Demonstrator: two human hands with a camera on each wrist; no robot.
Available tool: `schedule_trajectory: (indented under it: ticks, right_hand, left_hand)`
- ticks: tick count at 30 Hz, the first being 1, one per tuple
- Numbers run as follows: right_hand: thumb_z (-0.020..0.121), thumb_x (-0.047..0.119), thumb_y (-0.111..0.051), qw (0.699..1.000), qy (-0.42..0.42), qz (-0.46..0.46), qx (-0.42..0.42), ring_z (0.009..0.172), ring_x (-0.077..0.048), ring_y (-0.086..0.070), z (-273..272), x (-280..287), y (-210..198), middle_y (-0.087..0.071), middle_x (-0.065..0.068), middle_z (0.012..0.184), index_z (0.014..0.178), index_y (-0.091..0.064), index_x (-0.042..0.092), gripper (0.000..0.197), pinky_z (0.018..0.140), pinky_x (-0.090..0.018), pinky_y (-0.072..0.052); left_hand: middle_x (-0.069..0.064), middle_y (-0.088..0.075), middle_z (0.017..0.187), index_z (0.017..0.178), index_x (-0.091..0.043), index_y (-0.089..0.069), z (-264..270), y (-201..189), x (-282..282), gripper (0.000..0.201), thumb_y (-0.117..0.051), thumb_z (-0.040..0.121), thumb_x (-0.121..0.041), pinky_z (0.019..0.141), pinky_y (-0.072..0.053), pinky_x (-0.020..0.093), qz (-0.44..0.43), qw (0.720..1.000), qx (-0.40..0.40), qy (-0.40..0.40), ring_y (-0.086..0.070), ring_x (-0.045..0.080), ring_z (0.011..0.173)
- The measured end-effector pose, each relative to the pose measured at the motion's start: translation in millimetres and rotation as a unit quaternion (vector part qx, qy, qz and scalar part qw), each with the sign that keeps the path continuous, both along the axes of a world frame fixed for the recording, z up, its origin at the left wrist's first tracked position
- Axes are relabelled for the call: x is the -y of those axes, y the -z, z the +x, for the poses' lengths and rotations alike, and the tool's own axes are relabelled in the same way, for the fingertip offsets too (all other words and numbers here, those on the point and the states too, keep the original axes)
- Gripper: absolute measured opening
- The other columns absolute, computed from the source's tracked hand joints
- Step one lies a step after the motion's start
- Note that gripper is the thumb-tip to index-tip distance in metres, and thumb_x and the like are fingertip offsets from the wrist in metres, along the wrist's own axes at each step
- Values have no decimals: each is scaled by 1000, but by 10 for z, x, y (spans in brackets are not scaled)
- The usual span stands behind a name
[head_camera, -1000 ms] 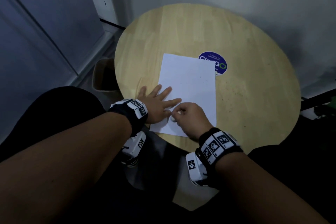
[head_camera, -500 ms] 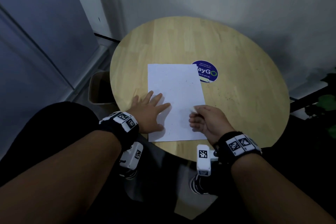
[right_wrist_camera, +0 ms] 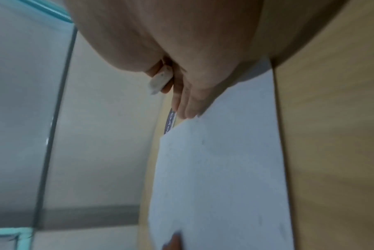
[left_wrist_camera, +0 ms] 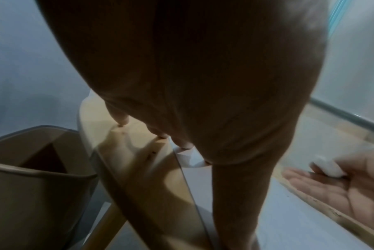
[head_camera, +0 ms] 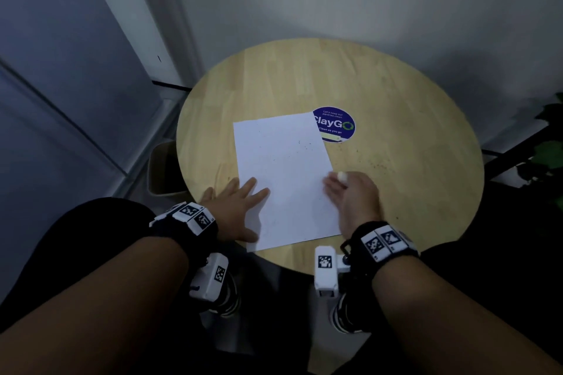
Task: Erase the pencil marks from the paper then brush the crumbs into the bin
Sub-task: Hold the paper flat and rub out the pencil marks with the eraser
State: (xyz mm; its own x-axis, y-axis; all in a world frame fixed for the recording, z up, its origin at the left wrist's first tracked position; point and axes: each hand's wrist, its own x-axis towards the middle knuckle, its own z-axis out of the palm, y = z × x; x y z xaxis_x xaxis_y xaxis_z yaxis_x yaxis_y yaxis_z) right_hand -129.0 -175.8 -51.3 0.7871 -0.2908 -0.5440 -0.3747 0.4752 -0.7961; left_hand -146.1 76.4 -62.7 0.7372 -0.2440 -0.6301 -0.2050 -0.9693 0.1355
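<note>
A white sheet of paper (head_camera: pixel 283 173) lies on the round wooden table (head_camera: pixel 396 100), with dark crumbs (head_camera: pixel 304 146) scattered near its upper right. My left hand (head_camera: pixel 243 195) lies flat, fingers spread, pressing the sheet's lower left edge. At the sheet's right edge, my right hand (head_camera: pixel 338 183) pinches a small white eraser (head_camera: pixel 341 175) against the thumb while its other fingers (right_wrist_camera: pixel 186 104) stretch straight along the paper (right_wrist_camera: pixel 220 169). The left wrist view shows the eraser (left_wrist_camera: pixel 327 166) over the right palm.
A beige bin (head_camera: pixel 161 170) stands on the floor just beyond the table's left edge, open-topped in the left wrist view (left_wrist_camera: pixel 31 177). A blue round sticker (head_camera: pixel 335 124) sits by the paper's top right corner. More crumbs (head_camera: pixel 377 164) speckle the wood to the right.
My right hand left the lower middle of the sheet, moved to its right edge and straightened its fingers, still keeping the eraser. The sheet turned slightly. My left hand stayed put.
</note>
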Motion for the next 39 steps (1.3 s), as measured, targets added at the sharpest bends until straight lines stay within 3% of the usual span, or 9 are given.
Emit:
schedule_trajectory:
  ticks: [5, 11, 14, 17, 20, 22, 26, 32, 39]
  right_hand:
    - [102, 2, -47, 917, -375, 106, -85, 92, -34, -78, -444, -452, 77, -77, -22, 110, 83, -58, 8, 23, 85, -44, -66]
    - [105, -1, -43, 997, 10, -74, 11, 94, -33, -79, 77, 11, 146, -76, -26, 109, 97, -61, 2, 20, 84, -37, -65]
    - [102, -2, -45, 993, -118, 18, -3, 85, -32, -76, -110, -174, 13, -73, -25, 104, 97, -58, 3, 15, 78, -37, -66]
    - [103, 2, -47, 915, -390, 69, -78, 85, -34, -78, -399, -368, 48, -78, -21, 98, 88, -59, 6, 20, 78, -41, -67]
    - [105, 4, -45, 959, -264, 70, -81, 82, -33, -80, -228, -226, 183, -78, -19, 92, 101, -59, 1, 15, 77, -43, -67]
    - [107, 8, -42, 992, -90, -80, -36, 69, -28, -75, 8, 12, 228, -74, -14, 84, 101, -59, 5, 18, 72, -43, -64]
    - [106, 14, -48, 952, -101, -288, 4, 49, -20, -47, 80, 187, 175, -64, -7, 81, 96, -67, 11, 22, 47, -31, -46]
    - [106, 19, -59, 861, -439, -256, 37, 48, -20, -43, -120, -298, 104, -64, -8, 69, 98, -71, 7, 19, 47, -28, -36]
    - [98, 20, -66, 737, -495, -446, 112, 62, -17, -65, -83, -387, 119, -71, 1, 70, 81, -71, 23, 18, 61, -33, -51]
  left_hand:
    - [-13, 28, 171, 161, -51, 16, 21, 41, -10, 111, -67, 90, -68, 124, -4, 67, 1, 1000, 0, 2, 21, 23, 160]
    - [-15, 29, 171, 160, -52, 17, 7, 107, -39, 112, -69, 89, -66, 124, -1, 69, -5, 1000, 7, 0, 24, 23, 159]
    - [-15, 30, 170, 160, -53, 18, 21, 103, -42, 113, -69, 89, -66, 124, -1, 70, -9, 1000, 5, -1, 25, 23, 159]
    - [-13, 29, 171, 160, -55, 14, 16, 66, -13, 109, -69, 90, -64, 123, -2, 69, -11, 1000, 5, -2, 23, 24, 160]
    - [-12, 27, 172, 160, -59, 7, -7, 33, 7, 105, -71, 90, -60, 122, -1, 70, -22, 1000, 9, -4, 23, 26, 160]
    - [-11, 26, 172, 160, -60, 5, -30, 17, 11, 103, -71, 90, -59, 122, 0, 71, -23, 1000, 14, -2, 24, 27, 159]
    - [-8, 20, 174, 163, -55, -1, -50, 5, 91, 96, -66, 93, -61, 123, 7, 70, -35, 998, 49, 14, 26, 26, 159]
    - [-10, 22, 174, 165, -48, 8, -35, 69, 170, 112, -63, 85, -80, 123, 2, 69, -34, 998, 57, 18, 19, 23, 161]
    - [-6, 25, 173, 160, -58, 9, 7, 87, 145, 115, -64, 77, -87, 122, 0, 70, -26, 998, 42, 26, 20, 25, 160]
